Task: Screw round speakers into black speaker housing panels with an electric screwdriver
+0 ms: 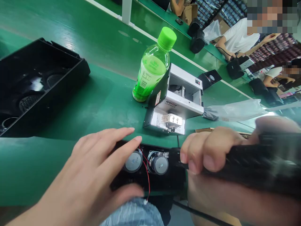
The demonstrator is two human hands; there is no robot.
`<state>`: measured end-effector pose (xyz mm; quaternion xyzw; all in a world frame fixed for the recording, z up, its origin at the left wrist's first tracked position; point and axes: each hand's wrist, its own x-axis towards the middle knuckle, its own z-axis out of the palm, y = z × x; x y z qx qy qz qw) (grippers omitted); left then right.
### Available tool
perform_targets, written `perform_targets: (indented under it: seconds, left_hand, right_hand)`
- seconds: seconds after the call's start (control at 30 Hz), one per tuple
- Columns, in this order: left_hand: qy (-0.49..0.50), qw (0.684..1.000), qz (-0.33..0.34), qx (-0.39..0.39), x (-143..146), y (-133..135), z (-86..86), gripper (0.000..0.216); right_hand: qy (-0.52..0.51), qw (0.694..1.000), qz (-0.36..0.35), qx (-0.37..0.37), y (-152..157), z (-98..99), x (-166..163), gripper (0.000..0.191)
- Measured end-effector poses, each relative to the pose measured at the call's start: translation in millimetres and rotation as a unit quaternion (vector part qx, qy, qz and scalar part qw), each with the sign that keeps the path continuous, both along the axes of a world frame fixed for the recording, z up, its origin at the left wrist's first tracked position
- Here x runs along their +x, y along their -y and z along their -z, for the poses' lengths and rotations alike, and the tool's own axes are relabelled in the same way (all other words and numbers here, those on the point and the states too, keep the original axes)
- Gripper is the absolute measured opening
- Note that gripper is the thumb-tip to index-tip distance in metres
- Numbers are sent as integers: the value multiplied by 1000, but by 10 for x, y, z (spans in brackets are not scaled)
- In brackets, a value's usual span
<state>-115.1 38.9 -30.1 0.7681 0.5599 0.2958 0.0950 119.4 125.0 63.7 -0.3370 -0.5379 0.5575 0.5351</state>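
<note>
My right hand (216,153) is wrapped around a thick black electric screwdriver (249,163), held roughly level with its nose pointing left. That nose meets the edge of a round speaker driver (161,165) on a black speaker panel (164,185); whether it touches a screw cannot be made out. My left hand (98,166) is open over the panel's left part, fingers stretched and thumb apart. A second speaker driver (133,161) sits beside its fingertips. Thin red wires (148,179) run from the drivers to a small white plug (145,201) near my lap.
Behind the panel stands a silver screw feeder (183,97), with a green-capped drink bottle (152,66) beside it. A black speaker housing (44,81) lies at left. Plastic bags (237,110) are at right. Two people work across the green table (105,91).
</note>
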Motion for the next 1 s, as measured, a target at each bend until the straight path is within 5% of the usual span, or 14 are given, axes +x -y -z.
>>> perform_targets:
  seconds: [0.2, 0.43, 0.8, 1.0]
  left_hand:
    - [83, 988, 6, -128, -220, 210, 276, 96]
    - [133, 984, -9, -121, -161, 225, 393, 96]
    - [123, 986, -11, -115, -170, 205, 389, 98]
    - [141, 983, -8, -115, -170, 181, 378, 96]
  right_hand:
    - [-4, 998, 51, 45, -156, 217, -113, 36]
    - [-17, 991, 134, 12, -146, 239, -280, 47]
    - [8, 993, 115, -14, -142, 259, -287, 39]
    - [56, 998, 18, -10, -188, 223, -167, 42]
